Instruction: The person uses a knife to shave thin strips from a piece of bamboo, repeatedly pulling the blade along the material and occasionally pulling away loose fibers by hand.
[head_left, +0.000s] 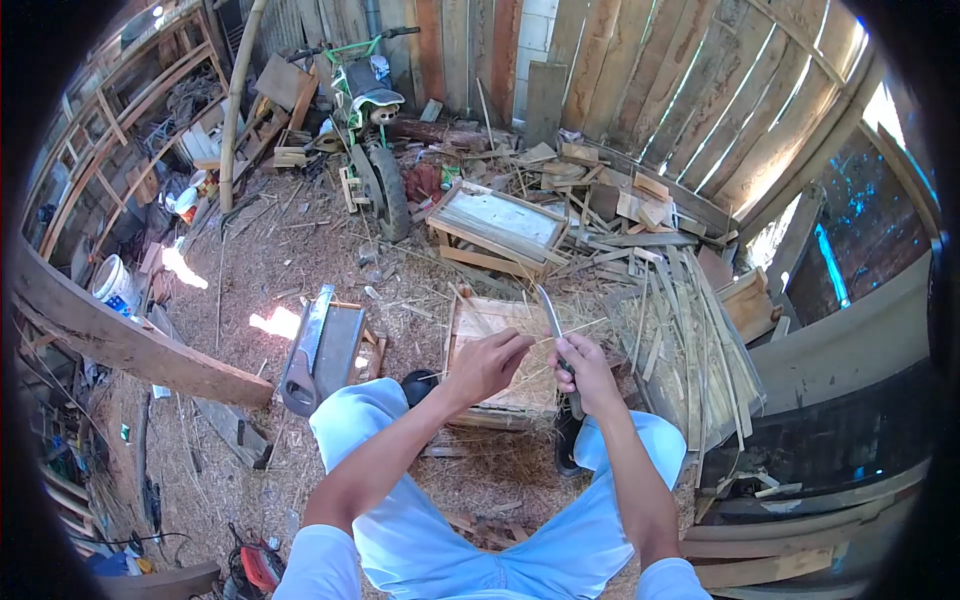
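My right hand [588, 372] is wrapped round the dark handle of a knife, whose blade [549, 311] points up and away from me. A thin pale strip [585, 328] crosses by the blade and runs toward my left hand [490, 368]. The fingers of my left hand are pinched together near the strip's end; what lies between them is too small to make out. Below both hands, between my knees, stands a low wooden box [478, 318] with shavings and thin strips on its top.
A handsaw [303, 365] lies on a small bench [342, 340] at left. Long thin strips [705, 350] are piled at right. Farther off are a wooden frame [500, 222], scrap wood [640, 200] and a bike [375, 150]. A curved beam [140, 345] crosses the left side.
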